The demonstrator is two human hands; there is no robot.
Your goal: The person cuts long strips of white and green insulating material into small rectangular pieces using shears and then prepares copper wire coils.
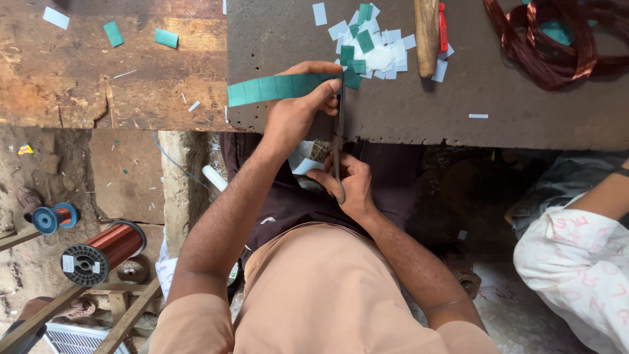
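Green paper strip (275, 88) runs leftward from the pinching left hand (298, 111); right hand (350, 183) grips scissors (338, 131) crossing its end.

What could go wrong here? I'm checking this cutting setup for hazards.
1. The left hand pinches the green strip right beside the scissors worked by the right hand; a fingertip could get nicked.
2. The cut pieces lie loose in a heap by the wooden handle; a sleeve might scatter them.
3. The strip hangs unsupported over the table edge, so cuts may run crooked.
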